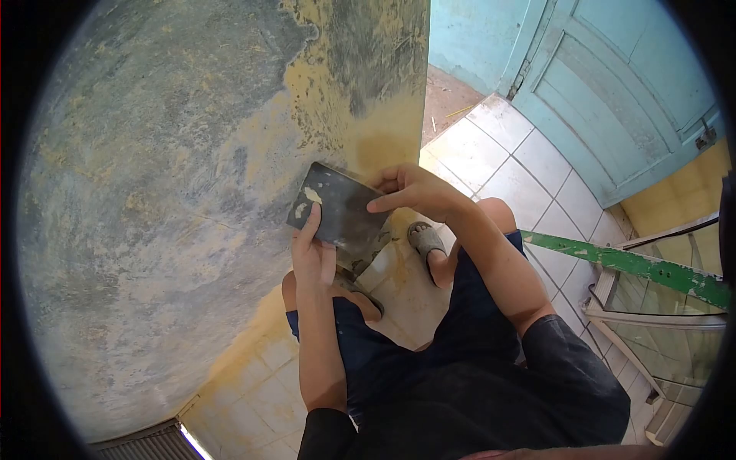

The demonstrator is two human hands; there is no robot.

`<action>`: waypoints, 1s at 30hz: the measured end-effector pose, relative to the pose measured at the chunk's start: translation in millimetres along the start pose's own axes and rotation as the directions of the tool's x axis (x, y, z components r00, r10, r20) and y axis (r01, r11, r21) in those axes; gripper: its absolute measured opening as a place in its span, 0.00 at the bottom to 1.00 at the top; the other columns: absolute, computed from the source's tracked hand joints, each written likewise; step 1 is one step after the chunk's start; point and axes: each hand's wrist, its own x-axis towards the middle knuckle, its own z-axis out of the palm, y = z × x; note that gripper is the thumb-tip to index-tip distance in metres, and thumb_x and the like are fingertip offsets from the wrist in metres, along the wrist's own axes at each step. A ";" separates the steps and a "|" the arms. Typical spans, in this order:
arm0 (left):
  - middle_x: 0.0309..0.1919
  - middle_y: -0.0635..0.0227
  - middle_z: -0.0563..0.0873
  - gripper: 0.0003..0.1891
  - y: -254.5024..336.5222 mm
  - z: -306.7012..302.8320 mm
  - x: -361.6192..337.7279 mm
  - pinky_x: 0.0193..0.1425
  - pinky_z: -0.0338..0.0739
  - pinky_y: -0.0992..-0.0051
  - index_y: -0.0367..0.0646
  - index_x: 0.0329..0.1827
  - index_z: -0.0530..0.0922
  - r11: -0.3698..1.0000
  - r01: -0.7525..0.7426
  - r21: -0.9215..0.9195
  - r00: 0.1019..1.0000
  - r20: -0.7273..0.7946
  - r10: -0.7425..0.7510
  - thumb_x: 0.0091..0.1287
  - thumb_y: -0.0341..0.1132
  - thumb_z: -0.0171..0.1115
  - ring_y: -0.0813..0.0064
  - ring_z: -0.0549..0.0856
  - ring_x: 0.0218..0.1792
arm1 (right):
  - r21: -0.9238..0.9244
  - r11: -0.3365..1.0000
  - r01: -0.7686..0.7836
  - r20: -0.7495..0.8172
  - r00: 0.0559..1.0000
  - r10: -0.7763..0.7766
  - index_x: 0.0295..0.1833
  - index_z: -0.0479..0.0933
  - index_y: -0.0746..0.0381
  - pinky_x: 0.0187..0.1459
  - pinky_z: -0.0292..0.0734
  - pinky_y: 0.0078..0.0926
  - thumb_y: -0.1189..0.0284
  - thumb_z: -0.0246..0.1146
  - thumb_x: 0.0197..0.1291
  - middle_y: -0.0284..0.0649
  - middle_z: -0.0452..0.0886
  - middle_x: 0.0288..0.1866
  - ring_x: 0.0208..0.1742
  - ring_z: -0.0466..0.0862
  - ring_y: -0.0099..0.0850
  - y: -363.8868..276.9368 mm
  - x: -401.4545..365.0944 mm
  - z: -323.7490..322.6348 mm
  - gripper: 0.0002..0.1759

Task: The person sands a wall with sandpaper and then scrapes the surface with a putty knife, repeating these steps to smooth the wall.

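Apparently, a dark sheet (349, 218) is held near the centre of the frame, in front of the stained wall (169, 199) and above the tiled floor (280, 372). It is tilted, and pale patches are seen near its upper left corner. By the left grip (313, 259) its lower left part is held, with the thumb laid on the face and the other fingers mostly hidden behind. By the right grip (418, 192) the right edge is met with the thumb, while the fingers are bent near the upper edge; whether the sheet is really pinched there cannot be told.

Probably it is quite light, because it seems to be carried mainly by one hand. It looks thin and rather stiff, as no strong sag is seen, but the exact material cannot be told. Little fragility is expected, though a corner could be creased or chipped. If the face is dusty, some slipping may be met. The hold is best taken at two opposite edges, with thumbs above and fingers flat below, so that bending is kept small.
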 end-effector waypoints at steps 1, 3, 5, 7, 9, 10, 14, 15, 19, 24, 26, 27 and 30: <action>0.57 0.63 0.91 0.12 -0.5 0.3 0.4 0.63 0.84 0.68 0.36 0.61 0.84 1.000 -0.019 0.006 1.000 -0.013 0.019 0.80 0.31 0.66 0.71 0.91 0.55 | 0.012 1.000 0.022 -0.063 0.998 -0.021 0.61 0.84 0.71 0.56 0.82 0.20 0.75 0.77 0.63 0.40 0.92 0.54 0.52 0.89 0.24 -1.6 -0.6 -2.3 0.23; 0.57 0.63 0.91 0.12 -2.2 -1.1 1.7 0.63 0.84 0.68 0.36 0.61 0.84 0.999 -0.038 0.009 0.999 -0.021 0.038 0.80 0.31 0.66 0.71 0.91 0.55 | 0.022 0.999 0.040 -0.127 0.991 -0.037 0.61 0.84 0.71 0.56 0.82 0.19 0.74 0.77 0.64 0.39 0.92 0.53 0.51 0.89 0.24 -5.9 -2.2 -4.5 0.21; 0.56 0.64 0.92 0.11 -2.7 -7.7 4.0 0.62 0.83 0.71 0.37 0.61 0.85 1.000 -0.021 0.018 0.999 0.032 0.020 0.79 0.29 0.66 0.72 0.91 0.55 | 0.032 0.998 0.058 -0.189 0.981 -0.051 0.60 0.85 0.70 0.56 0.82 0.19 0.74 0.77 0.65 0.39 0.92 0.53 0.51 0.90 0.23 -11.5 -5.2 -4.1 0.20; 0.55 0.65 0.92 0.11 -1.2 -10.6 3.8 0.61 0.83 0.72 0.37 0.60 0.85 0.999 -0.026 0.032 0.999 0.046 0.024 0.79 0.30 0.67 0.73 0.91 0.54 | 0.085 0.993 0.080 -0.244 0.968 -0.057 0.61 0.85 0.69 0.57 0.82 0.19 0.72 0.76 0.68 0.38 0.91 0.54 0.51 0.89 0.22 -15.9 -9.0 -1.4 0.20; 0.54 0.66 0.92 0.10 -1.1 -11.1 3.4 0.60 0.83 0.73 0.37 0.59 0.86 0.998 -0.030 0.048 0.998 0.057 0.027 0.79 0.30 0.67 0.75 0.91 0.53 | 0.098 0.991 0.093 -0.249 0.966 -0.066 0.62 0.85 0.69 0.58 0.82 0.20 0.72 0.75 0.68 0.37 0.91 0.54 0.52 0.89 0.22 -13.4 -7.8 -1.8 0.20; 0.52 0.67 0.93 0.09 -0.9 -10.9 2.9 0.58 0.82 0.74 0.38 0.57 0.86 0.992 -0.050 0.116 0.996 0.078 0.041 0.79 0.31 0.68 0.77 0.90 0.50 | 0.112 0.988 0.105 -0.253 0.965 -0.074 0.64 0.84 0.69 0.59 0.82 0.21 0.71 0.75 0.69 0.37 0.91 0.55 0.53 0.89 0.22 -11.9 -7.1 -2.1 0.21; 0.44 0.73 0.93 0.07 -8.3 -13.0 3.9 0.50 0.78 0.80 0.41 0.51 0.89 0.940 -0.155 0.304 0.987 0.095 0.132 0.79 0.35 0.71 0.86 0.87 0.42 | 0.135 0.982 0.135 -0.230 0.968 -0.102 0.66 0.84 0.69 0.62 0.82 0.23 0.70 0.74 0.71 0.36 0.91 0.57 0.55 0.88 0.22 -8.1 -4.6 -1.8 0.22; 0.44 0.73 0.93 0.07 -10.3 -13.4 3.9 0.50 0.78 0.80 0.41 0.51 0.89 0.939 -0.160 0.304 0.986 0.086 0.140 0.79 0.35 0.71 0.86 0.87 0.42 | 0.126 0.983 0.135 -0.231 0.967 -0.103 0.66 0.84 0.69 0.62 0.81 0.23 0.69 0.74 0.71 0.36 0.91 0.57 0.56 0.88 0.22 -7.4 -3.9 -1.7 0.22; 0.38 0.77 0.91 0.08 -13.7 -10.2 4.0 0.42 0.74 0.82 0.43 0.48 0.91 0.912 -0.140 0.386 0.990 0.031 0.139 0.78 0.38 0.72 0.89 0.83 0.35 | 0.139 0.979 0.147 -0.250 0.962 -0.109 0.63 0.85 0.71 0.59 0.81 0.23 0.66 0.73 0.72 0.39 0.91 0.55 0.54 0.88 0.24 -12.7 -5.2 8.3 0.22; 0.36 0.79 0.90 0.10 -14.2 -14.5 4.9 0.33 0.69 0.83 0.44 0.48 0.91 0.903 -0.149 0.403 0.988 0.016 0.155 0.78 0.41 0.73 0.92 0.80 0.30 | 0.162 0.982 0.097 -0.245 0.968 -0.055 0.64 0.84 0.70 0.59 0.81 0.23 0.65 0.72 0.74 0.38 0.90 0.55 0.54 0.88 0.24 -13.1 -2.5 11.8 0.22; 0.34 0.81 0.89 0.10 -13.8 -16.1 5.5 0.30 0.66 0.84 0.44 0.48 0.91 0.901 -0.138 0.410 0.988 -0.004 0.153 0.78 0.42 0.73 0.93 0.78 0.28 | 0.175 0.980 0.092 -0.242 0.969 -0.048 0.66 0.83 0.69 0.59 0.81 0.23 0.65 0.72 0.74 0.38 0.90 0.56 0.55 0.88 0.24 -14.7 -3.0 15.5 0.23; 0.34 0.81 0.89 0.10 -11.7 -11.6 4.3 0.30 0.66 0.84 0.44 0.48 0.91 0.904 -0.140 0.405 0.987 -0.012 0.158 0.78 0.42 0.73 0.93 0.78 0.28 | 0.180 0.976 0.118 -0.223 0.972 -0.076 0.68 0.82 0.69 0.60 0.81 0.23 0.65 0.72 0.74 0.38 0.89 0.58 0.57 0.87 0.24 -16.0 -4.0 18.3 0.24; 0.35 0.81 0.90 0.11 -5.2 -5.4 2.2 0.30 0.66 0.85 0.44 0.49 0.90 0.930 -0.135 0.343 0.985 -0.059 0.164 0.78 0.43 0.73 0.93 0.79 0.28 | 0.187 0.970 0.154 -0.182 0.976 -0.120 0.71 0.79 0.68 0.62 0.80 0.23 0.67 0.71 0.74 0.39 0.87 0.63 0.60 0.86 0.25 -20.1 -5.5 25.9 0.26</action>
